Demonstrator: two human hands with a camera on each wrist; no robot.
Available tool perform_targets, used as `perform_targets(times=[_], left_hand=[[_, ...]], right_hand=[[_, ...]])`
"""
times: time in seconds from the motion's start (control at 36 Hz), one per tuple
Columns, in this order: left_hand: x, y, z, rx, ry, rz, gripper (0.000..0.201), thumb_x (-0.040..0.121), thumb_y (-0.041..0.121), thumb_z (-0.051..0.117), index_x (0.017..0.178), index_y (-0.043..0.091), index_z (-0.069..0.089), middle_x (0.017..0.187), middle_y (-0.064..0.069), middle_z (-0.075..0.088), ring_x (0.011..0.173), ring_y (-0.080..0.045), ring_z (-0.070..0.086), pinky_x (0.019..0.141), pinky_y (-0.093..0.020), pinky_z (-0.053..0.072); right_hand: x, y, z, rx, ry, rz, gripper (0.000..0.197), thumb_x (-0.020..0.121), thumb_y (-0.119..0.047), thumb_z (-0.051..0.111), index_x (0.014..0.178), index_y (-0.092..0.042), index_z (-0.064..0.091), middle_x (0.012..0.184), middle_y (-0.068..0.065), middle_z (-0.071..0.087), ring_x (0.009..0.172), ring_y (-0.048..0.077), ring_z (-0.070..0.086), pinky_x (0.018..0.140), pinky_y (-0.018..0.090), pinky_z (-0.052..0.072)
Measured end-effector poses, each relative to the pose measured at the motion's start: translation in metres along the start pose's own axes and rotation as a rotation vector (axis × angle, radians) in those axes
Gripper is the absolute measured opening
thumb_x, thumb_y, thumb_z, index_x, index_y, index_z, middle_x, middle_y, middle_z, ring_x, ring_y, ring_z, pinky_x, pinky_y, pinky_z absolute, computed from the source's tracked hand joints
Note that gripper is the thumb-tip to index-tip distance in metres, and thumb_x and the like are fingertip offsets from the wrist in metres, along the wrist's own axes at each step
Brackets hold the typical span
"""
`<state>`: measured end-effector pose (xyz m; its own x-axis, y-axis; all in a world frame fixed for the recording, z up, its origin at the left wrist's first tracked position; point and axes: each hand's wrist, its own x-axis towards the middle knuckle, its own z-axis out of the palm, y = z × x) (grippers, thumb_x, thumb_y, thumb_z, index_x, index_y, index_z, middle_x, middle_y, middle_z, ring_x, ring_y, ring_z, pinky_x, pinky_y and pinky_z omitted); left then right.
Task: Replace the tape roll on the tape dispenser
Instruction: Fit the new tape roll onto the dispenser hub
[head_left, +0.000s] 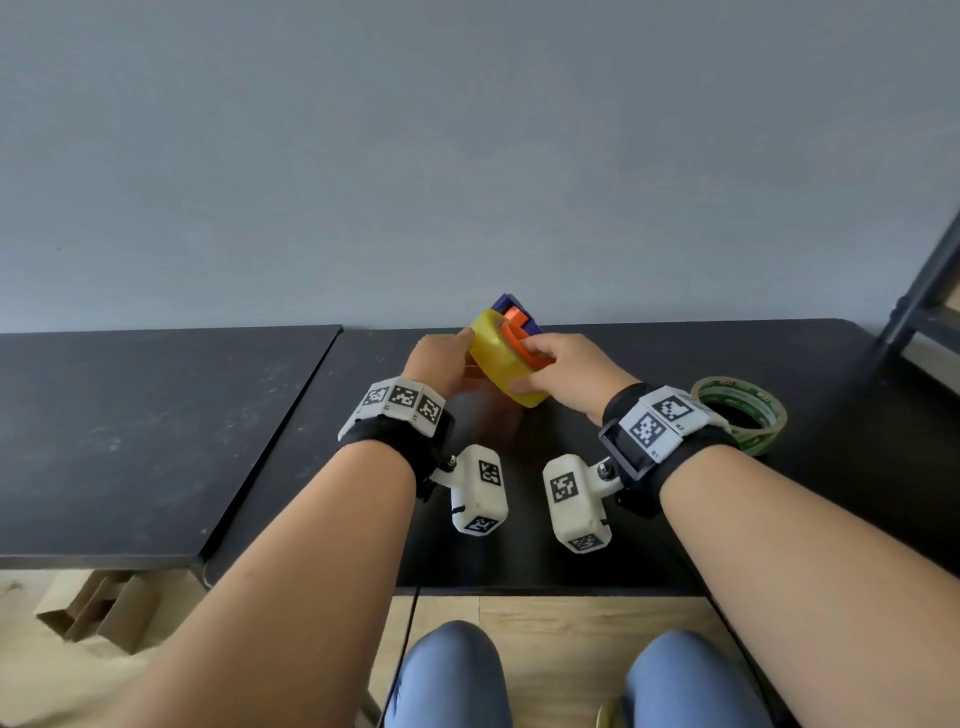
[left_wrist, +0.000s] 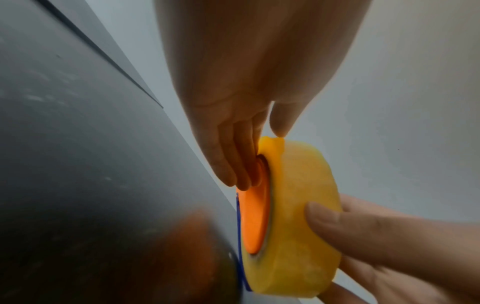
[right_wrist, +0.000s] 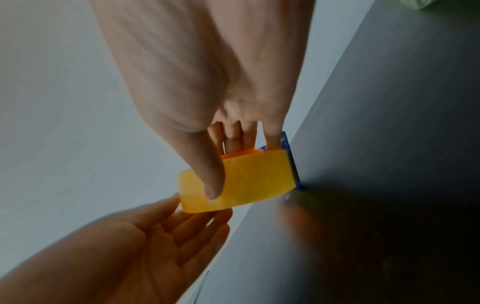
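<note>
Two adjoining black tables (head_left: 156, 441) against a grey wall (head_left: 467, 156); folded cardboard (head_left: 98, 608) on the wooden floor (head_left: 571, 623); dark shelf frame (head_left: 924, 291) at right.

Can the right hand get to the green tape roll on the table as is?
Probably not as is: the right hand grips the yellow tape roll on the dispenser. The green tape roll lies beside that wrist with nothing on it, so once the grip lets go the way looks free.

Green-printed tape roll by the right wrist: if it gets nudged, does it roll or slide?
The green-printed tape roll lies flat on the black table, so a nudge probably slides it rather than rolls it. Its open core suggests it is light and easy to shift. Stood on edge, it would likely roll.
</note>
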<state>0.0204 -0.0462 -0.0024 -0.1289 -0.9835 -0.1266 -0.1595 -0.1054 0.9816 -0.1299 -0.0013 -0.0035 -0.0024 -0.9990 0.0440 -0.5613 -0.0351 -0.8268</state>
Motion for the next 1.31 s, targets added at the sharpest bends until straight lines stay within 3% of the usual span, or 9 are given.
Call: perform_targets(times=[0.08, 0.17, 0.25, 0.5, 0.67, 0.83, 1.03, 1.14, 1.31], left_hand=[[0.010, 0.002, 0.005, -0.088, 0.029, -0.003, 0.024, 0.097, 0.017, 0.049, 0.081, 0.005, 0.062, 0.089, -0.016, 0.066, 0.079, -0.026, 0.066, 0.076, -0.037, 0.057], [0.018, 0.004, 0.010, -0.136, 0.028, 0.016, 0.020, 0.096, 0.017, 0.053, 0.085, 0.003, 0.063, 0.096, -0.020, 0.066, 0.086, -0.031, 0.067, 0.086, -0.044, 0.057], [0.027, 0.005, 0.017, -0.199, 0.030, 0.053, 0.021, 0.095, 0.013, 0.056, 0.102, -0.005, 0.064, 0.092, -0.020, 0.068, 0.082, -0.030, 0.068, 0.084, -0.042, 0.058], [0.057, 0.013, 0.041, -0.187, 0.029, 0.164, 0.032, 0.087, 0.016, 0.068, 0.113, -0.002, 0.064, 0.089, -0.013, 0.071, 0.074, -0.021, 0.069, 0.077, -0.033, 0.057], [0.070, 0.008, 0.044, -0.220, -0.096, 0.134, 0.022, 0.082, 0.010, 0.073, 0.103, 0.007, 0.065, 0.088, -0.006, 0.071, 0.075, -0.014, 0.068, 0.078, -0.024, 0.058], [0.083, 0.003, 0.037, -0.248, -0.197, 0.102, 0.031, 0.083, 0.006, 0.071, 0.113, 0.002, 0.063, 0.096, -0.007, 0.073, 0.079, -0.013, 0.071, 0.077, -0.021, 0.058], [0.092, 0.002, 0.042, -0.334, -0.189, 0.009, 0.019, 0.083, 0.025, 0.069, 0.087, 0.008, 0.062, 0.077, -0.010, 0.061, 0.066, -0.019, 0.060, 0.066, -0.025, 0.054], [0.095, 0.001, 0.045, -0.324, -0.156, 0.049, 0.016, 0.086, 0.023, 0.067, 0.082, 0.009, 0.062, 0.069, -0.008, 0.062, 0.058, -0.017, 0.059, 0.057, -0.022, 0.053], [0.097, -0.001, 0.046, -0.292, -0.115, 0.146, 0.018, 0.087, 0.024, 0.067, 0.085, 0.006, 0.063, 0.069, -0.009, 0.064, 0.056, -0.017, 0.060, 0.057, -0.022, 0.054]], right_hand=[[0.002, 0.004, -0.004, 0.019, 0.037, -0.016, 0.049, 0.079, -0.009, 0.077, 0.126, -0.018, 0.066, 0.120, 0.005, 0.068, 0.111, 0.023, 0.064, 0.100, 0.040, 0.051], [0.005, 0.007, -0.008, 0.031, 0.047, -0.014, 0.052, 0.080, -0.010, 0.076, 0.130, -0.016, 0.062, 0.123, 0.004, 0.066, 0.112, 0.022, 0.062, 0.100, 0.039, 0.050], [0.011, 0.009, -0.014, 0.017, 0.058, -0.007, 0.055, 0.082, -0.011, 0.073, 0.134, -0.016, 0.057, 0.123, 0.004, 0.064, 0.112, 0.022, 0.060, 0.097, 0.037, 0.050], [0.036, 0.013, -0.026, 0.226, 0.160, 0.120, 0.028, 0.085, -0.015, 0.054, 0.106, 0.000, 0.065, 0.110, 0.024, 0.066, 0.104, 0.038, 0.063, 0.093, 0.050, 0.050], [0.060, 0.022, -0.030, 0.402, 0.278, 0.201, 0.074, 0.078, -0.056, 0.054, 0.115, 0.008, 0.060, 0.116, 0.028, 0.065, 0.106, 0.041, 0.065, 0.097, 0.057, 0.050], [0.069, 0.022, -0.033, 0.436, 0.297, 0.158, 0.042, 0.090, -0.035, 0.059, 0.106, 0.003, 0.067, 0.104, 0.021, 0.072, 0.099, 0.034, 0.069, 0.097, 0.050, 0.052], [0.076, 0.025, -0.030, 0.474, 0.299, 0.110, 0.023, 0.090, -0.031, 0.057, 0.090, -0.008, 0.062, 0.096, 0.025, 0.066, 0.086, 0.031, 0.065, 0.092, 0.051, 0.052], [0.079, 0.030, -0.028, 0.499, 0.305, 0.074, 0.022, 0.091, -0.031, 0.057, 0.087, -0.010, 0.060, 0.089, 0.014, 0.063, 0.081, 0.025, 0.062, 0.078, 0.040, 0.050], [0.084, 0.041, -0.025, 0.526, 0.302, 0.029, 0.022, 0.094, -0.031, 0.059, 0.082, -0.013, 0.062, 0.086, 0.008, 0.066, 0.078, 0.019, 0.065, 0.076, 0.034, 0.053]])
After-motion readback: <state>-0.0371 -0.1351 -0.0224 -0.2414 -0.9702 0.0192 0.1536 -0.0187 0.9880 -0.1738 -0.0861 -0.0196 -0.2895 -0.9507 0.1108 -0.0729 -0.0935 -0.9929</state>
